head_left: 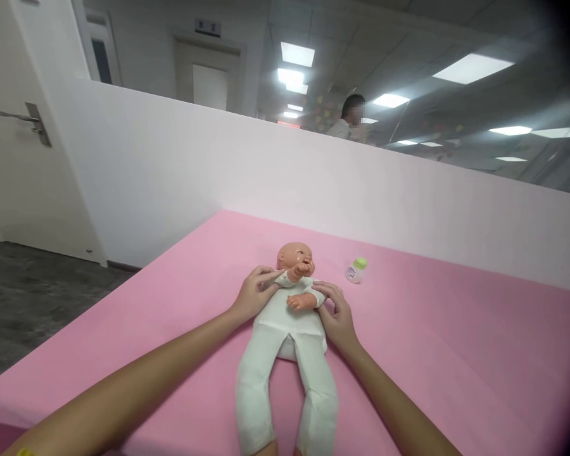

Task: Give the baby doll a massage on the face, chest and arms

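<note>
A baby doll (289, 313) in white clothes lies on its back on a pink-covered table (180, 342), head toward the wall and legs toward me. My left hand (255, 294) is at the doll's arm on the left side of the picture, its thumb and fingers around the sleeve near the shoulder. On the other side, my right hand (336, 311) has its fingers over the sleeve and its thumb near the doll's side. Both doll forearms are bent over the chest. Parts of my fingertips are hidden against the sleeves.
A small bottle with a green cap (356, 270) is on the table, right of the doll's head. A low white wall (313, 183) borders the table's far side. Behind it a person (344, 123) is partly visible. A door (33, 145) stands at the left above grey flooring (23, 304).
</note>
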A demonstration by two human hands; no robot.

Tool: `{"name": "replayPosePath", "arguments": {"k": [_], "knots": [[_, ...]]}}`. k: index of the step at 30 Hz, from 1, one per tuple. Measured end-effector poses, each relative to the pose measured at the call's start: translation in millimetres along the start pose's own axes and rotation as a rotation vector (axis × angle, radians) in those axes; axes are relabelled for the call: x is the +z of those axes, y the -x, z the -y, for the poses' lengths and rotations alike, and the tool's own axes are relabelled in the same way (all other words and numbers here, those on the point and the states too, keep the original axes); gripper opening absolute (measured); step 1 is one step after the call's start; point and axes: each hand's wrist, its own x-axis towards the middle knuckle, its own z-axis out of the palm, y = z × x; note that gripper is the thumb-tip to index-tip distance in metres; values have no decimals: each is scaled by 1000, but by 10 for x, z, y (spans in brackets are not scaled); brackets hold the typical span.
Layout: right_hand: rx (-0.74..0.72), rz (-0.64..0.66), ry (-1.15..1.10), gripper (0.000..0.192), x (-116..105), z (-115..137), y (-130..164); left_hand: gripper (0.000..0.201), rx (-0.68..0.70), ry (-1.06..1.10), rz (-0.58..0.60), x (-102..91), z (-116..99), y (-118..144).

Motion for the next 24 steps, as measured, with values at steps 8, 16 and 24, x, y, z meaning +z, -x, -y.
{"name": "replayPosePath", "arguments": {"k": [8,16,24], "knots": [[359,-171,-327,38,30,-9,-29,48,-16,-40,102,-94,-24,-51],[450,-347,-419,39,5,-75,-52,51,-257,247,-161,-69,49,-54],[50,-6,-84,30,-14,21,-28,38,15,-35,-14,-34,18,-29]]}}
